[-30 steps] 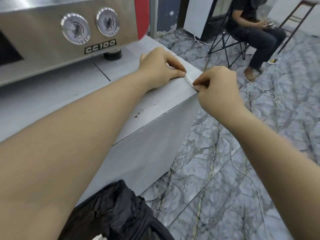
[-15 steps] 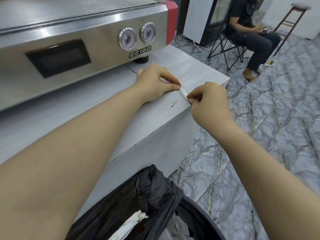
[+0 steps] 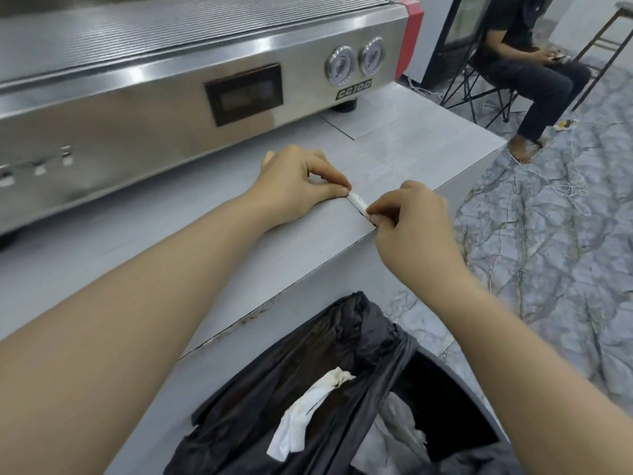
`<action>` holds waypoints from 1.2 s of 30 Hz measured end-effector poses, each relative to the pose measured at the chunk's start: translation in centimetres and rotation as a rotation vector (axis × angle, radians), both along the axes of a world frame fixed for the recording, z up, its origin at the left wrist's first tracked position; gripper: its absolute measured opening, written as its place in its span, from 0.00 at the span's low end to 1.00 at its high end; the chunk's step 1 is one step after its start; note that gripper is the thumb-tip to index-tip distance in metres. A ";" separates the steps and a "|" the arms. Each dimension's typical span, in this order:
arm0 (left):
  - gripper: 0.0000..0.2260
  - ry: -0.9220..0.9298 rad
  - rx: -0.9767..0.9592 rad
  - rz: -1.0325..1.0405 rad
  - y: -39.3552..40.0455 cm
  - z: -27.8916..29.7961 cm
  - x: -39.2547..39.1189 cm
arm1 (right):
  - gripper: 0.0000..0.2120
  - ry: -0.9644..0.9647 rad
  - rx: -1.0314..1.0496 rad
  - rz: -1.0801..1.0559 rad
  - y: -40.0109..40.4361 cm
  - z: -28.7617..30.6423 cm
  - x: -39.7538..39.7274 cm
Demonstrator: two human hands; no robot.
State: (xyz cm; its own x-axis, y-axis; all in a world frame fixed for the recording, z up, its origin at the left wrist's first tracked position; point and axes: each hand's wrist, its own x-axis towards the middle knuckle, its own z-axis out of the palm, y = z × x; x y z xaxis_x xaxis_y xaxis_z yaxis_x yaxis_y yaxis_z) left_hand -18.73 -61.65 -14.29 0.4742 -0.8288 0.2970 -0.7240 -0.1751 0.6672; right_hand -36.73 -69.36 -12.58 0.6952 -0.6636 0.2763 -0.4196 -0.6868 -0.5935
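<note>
Currently my left hand [image 3: 301, 186] and right hand [image 3: 407, 221] pinch a small white packet [image 3: 357, 202] above the grey counter [image 3: 428, 145], coffee machine [image 3: 154, 80] behind, marble floor [image 3: 548, 234] and lined bin [image 3: 342, 389] below.

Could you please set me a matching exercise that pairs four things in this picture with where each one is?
Things:
1. white strip
2. coffee machine
3. tissue
4. seated person

Places:
a. on the black bin bag
b. top right of the view
c. pinched between left hand and right hand
d. at the back of the counter

Pairs: 1-c, 2-d, 3-a, 4-b.
</note>
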 end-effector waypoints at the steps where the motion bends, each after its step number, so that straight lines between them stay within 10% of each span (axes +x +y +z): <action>1: 0.07 0.002 -0.003 0.002 1.1 -0.1 0.0 | 0.11 0.003 -0.002 0.011 0.9 0.0 0.0; 23: 0.07 -0.078 0.022 0.421 25.1 -0.3 -13.3 | 0.08 0.124 0.034 0.539 14.3 -0.8 -5.9; 36: 0.05 -0.121 -0.015 0.963 18.8 -0.6 -1.0 | 0.11 -0.034 -0.387 0.817 8.2 -0.2 14.2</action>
State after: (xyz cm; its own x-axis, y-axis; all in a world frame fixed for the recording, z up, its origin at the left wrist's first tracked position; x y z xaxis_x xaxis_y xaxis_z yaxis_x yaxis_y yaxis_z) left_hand -19.68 -42.83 -14.90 0.9131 -0.0970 0.3961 -0.3388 -0.7211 0.6044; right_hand -22.54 -61.19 -12.74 0.8965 0.1765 0.4064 0.2994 -0.9174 -0.2621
